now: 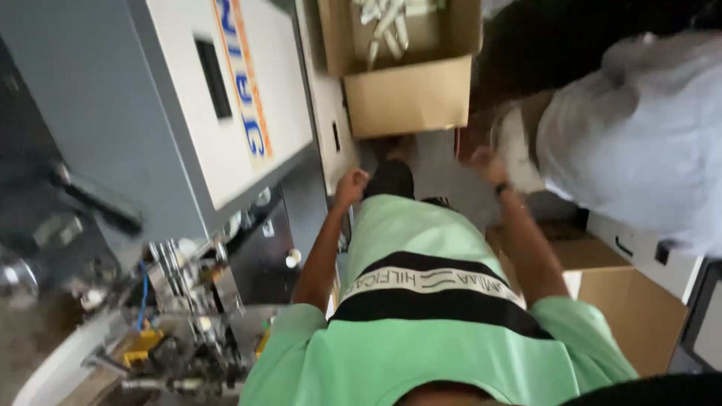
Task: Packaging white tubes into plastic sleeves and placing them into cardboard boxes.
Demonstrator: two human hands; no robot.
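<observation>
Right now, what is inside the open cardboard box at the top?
The open cardboard box holds a cluster of small white tube-shaped pieces. The box wall hides whatever lies deeper, and the frame edge cuts off the far side.

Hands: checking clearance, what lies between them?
Head view: a dark rounded thing, too blurred to name, sits between the left hand and right hand, beyond the green shirt.
</observation>
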